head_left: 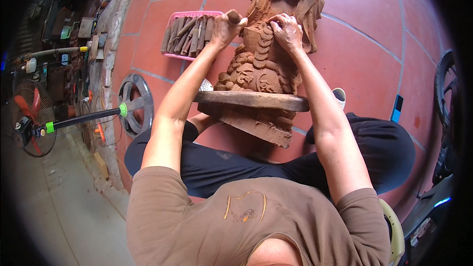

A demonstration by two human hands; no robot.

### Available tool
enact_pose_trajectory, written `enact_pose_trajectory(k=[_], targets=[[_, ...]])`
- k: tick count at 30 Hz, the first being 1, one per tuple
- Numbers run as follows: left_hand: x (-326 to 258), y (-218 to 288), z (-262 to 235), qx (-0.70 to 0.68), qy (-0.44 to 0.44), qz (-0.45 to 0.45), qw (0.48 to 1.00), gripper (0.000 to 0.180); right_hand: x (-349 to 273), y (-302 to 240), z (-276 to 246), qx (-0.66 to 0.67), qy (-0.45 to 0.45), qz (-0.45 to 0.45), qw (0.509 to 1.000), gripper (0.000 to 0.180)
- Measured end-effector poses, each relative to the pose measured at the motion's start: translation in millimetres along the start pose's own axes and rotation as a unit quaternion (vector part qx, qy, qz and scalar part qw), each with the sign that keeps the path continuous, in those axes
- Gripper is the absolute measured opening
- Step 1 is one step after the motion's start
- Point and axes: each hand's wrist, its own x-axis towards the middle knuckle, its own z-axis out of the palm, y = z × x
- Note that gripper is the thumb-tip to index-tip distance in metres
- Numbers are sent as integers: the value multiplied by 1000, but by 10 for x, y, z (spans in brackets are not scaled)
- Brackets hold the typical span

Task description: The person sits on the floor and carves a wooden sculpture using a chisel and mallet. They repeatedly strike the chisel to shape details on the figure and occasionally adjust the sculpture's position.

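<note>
A large reddish-brown wood carving point(256, 66) lies between my legs, its surface cut with draped shapes, rounded forms and a string of overlapping discs. My left hand point(225, 32) is closed around a carving tool point(234, 17) at the carving's left side. Its round wooden handle end shows above the fist, while the blade is hidden. On the upper part of the carving, just right of the discs, rests my right hand point(288, 32). Its fingers are bent and pressed together at the wood; what they pinch, if anything, cannot be made out.
A pink tray point(178, 57) of several wooden-handled tools sits left of the carving. A thick wooden slab point(251, 101) crosses its near end. A standing fan point(34, 118) with a round base point(135, 103) is at left. A phone point(396, 108) lies right; a wheel point(441, 103) stands beyond.
</note>
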Motion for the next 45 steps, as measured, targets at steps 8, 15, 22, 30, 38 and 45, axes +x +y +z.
enact_pose_trajectory(k=[8,15,22,30,38,45], targets=[[130,88,-117,25,-33,-68,997,31,28,27,0,-10,-5,2,1000,21],[154,-5,-90,16,-75,-99,992,32,2,8,-17,-19,7,-4,1000,20],[411,8,169,-78,9,-37,996,23,15,6,-24,-10,2,4,1000,20],[682,125,440,-16,36,53,998,21,1,-49,-10,0,7,-1,1000,20],[293,238,187,13,-114,22,993,16,-7,37,-18,-17,24,7,1000,19],[935,169,456,5,9,85,996,18,3,-53,-25,-13,21,4,1000,18]])
